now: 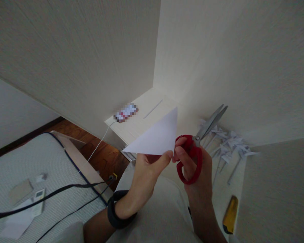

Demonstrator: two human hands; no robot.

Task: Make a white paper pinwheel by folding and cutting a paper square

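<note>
Our left hand (147, 173) pinches a white paper triangle (158, 135); our right hand (205, 166) grips red-handled scissors (197, 139), pointing far right.

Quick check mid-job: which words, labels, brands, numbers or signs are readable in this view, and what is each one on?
None can be read.
Phone: screen pixelated, illegible.
White remote-like device: display too small and blurred.
White paper triangle: no writing visible.
Scissors: no legible marking.
Yellow-and-black tool: no lettering I can make out.

Phone (126, 112) on desk (137, 128), scissors (197, 139) R of paper (158, 136)
</note>
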